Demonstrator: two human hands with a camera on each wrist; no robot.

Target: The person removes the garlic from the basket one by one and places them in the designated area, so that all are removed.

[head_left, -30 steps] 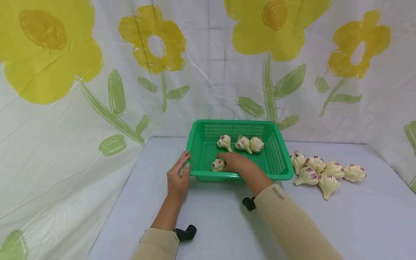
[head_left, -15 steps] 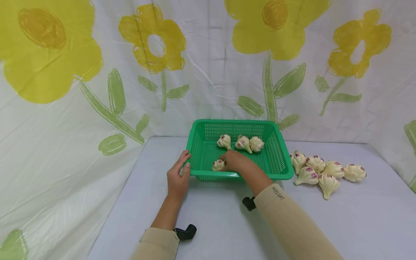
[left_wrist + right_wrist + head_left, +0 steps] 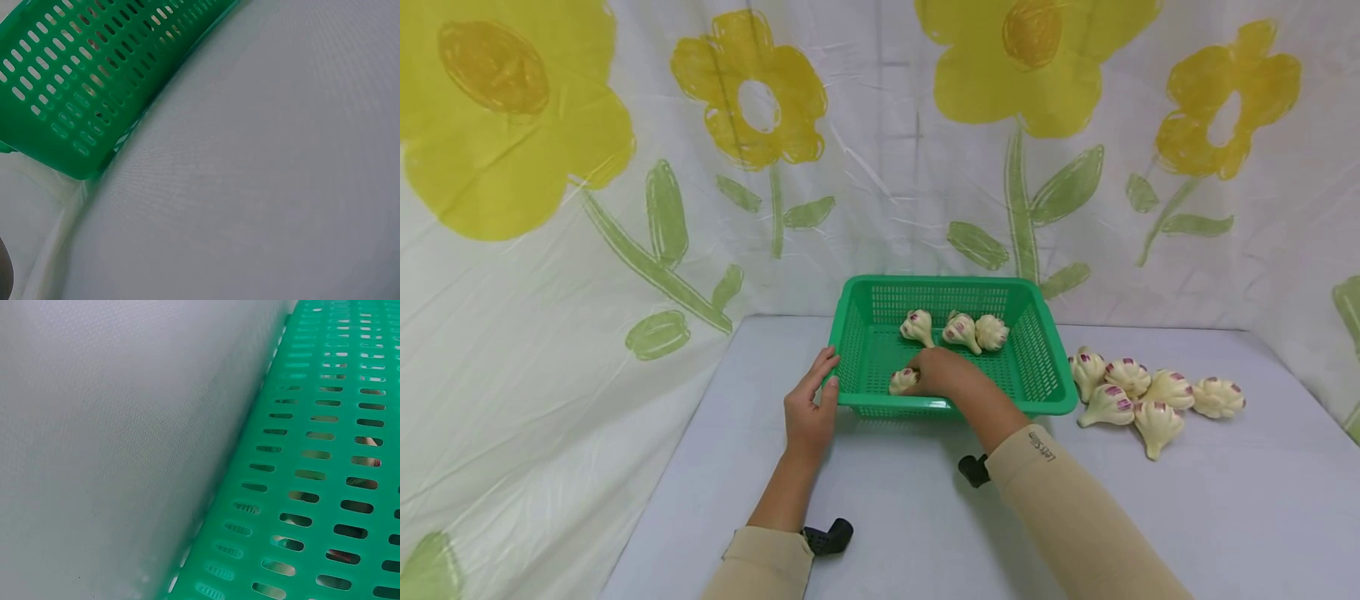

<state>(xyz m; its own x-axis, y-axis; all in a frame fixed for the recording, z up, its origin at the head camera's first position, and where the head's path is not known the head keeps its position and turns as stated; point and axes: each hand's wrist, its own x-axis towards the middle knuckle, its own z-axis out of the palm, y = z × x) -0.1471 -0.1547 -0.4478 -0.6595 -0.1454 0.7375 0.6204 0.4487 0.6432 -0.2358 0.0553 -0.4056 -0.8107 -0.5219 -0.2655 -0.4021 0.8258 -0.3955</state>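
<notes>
The right hand (image 3: 943, 371) reached down into the green basket (image 3: 880, 402) near the middle of the frame, its fingers curled against a garlic bulb (image 3: 903, 382) with the fingertips hidden from the head view; it gripped that bulb on the basket floor, close to the front wall and left of centre. The left hand (image 3: 810, 408) lay against the basket's front left corner, fingers extended and touching the rim. Behind the right hand, farther back in the basket, lay a single bulb (image 3: 917, 327) and, to its right in the frame, two bulbs (image 3: 960, 332) touching each other, all cream with purple marks or plain cream. Beige sleeves (image 3: 1075, 508) came in from the bottom of the frame, and a black device (image 3: 829, 537) showed at each wrist. The basket stood on a white bench (image 3: 887, 517), its slotted wall filling the upper left of the left wrist view and the right side of the right wrist view. Just right of the basket, six more bulbs (image 3: 1158, 427) lay clustered on the bench. A white curtain (image 3: 865, 208) printed with yellow flowers and green leaves hung across the upper frame.
</notes>
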